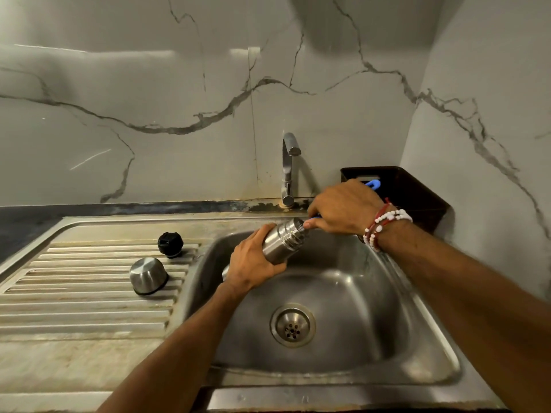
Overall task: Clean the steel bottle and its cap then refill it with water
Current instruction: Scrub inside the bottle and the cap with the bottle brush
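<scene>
A first-person view looks down at a kitchen sink corner. Pale wall tiles (149,84) with grey marble-like veins fill the upper half of the frame and wrap round the right side. A strip of dark countertop (24,225) shows at the middle left edge.

A stainless steel sink (357,293) fills the lower right, with its round drain (292,325) low in the centre. A ribbed steel drainboard (89,293), stained and dull, stretches across the lower left. A chrome tap (288,168) stands at the centre, against the wall behind the basin. A dark plastic container (417,192) sits in the corner at the middle right.

At the centre of the frame, above the basin, the left hand (253,263) wraps its fingers round the steel bottle (280,242), holding it tilted with the mouth pointing to the upper right. The right hand (343,207), with red and white bead bracelets (384,225) on the wrist, is clenched round a blue handle (374,184) right at the bottle's mouth; its working end is hidden.

On the drainboard, left of centre, a black cap (170,241) sits near the basin's edge. A steel cup lid (148,275) rests rim-down just below and left of it, apart from it.
</scene>
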